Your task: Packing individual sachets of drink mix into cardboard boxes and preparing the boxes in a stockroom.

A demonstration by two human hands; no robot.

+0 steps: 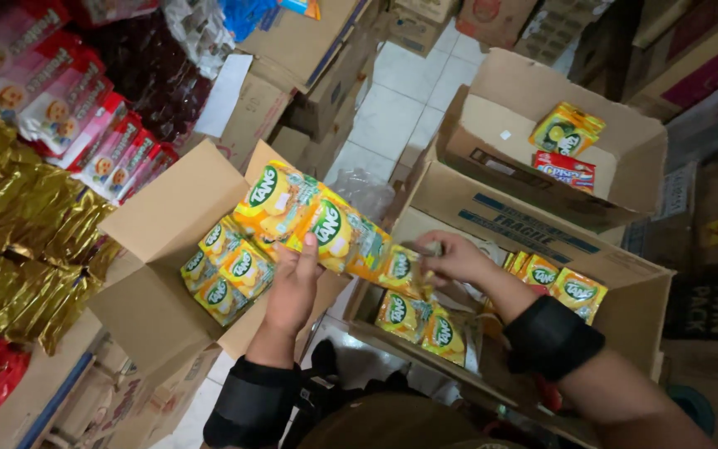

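Left hand (292, 287) grips a linked strip of yellow sachets (317, 220) above the left box (155, 249); right hand (450, 258) pinches its far end, seemingly. Light, limp, slippery foil: best held at the seams.

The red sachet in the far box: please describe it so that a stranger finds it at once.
Look at the open cardboard box farthest from the person. Two sachets lie inside. The red sachet lies flat beside a yellow-green one; it alone is red.

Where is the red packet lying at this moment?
The red packet lies in the open cardboard box at the upper right of the head view, just below a yellow-green packet.
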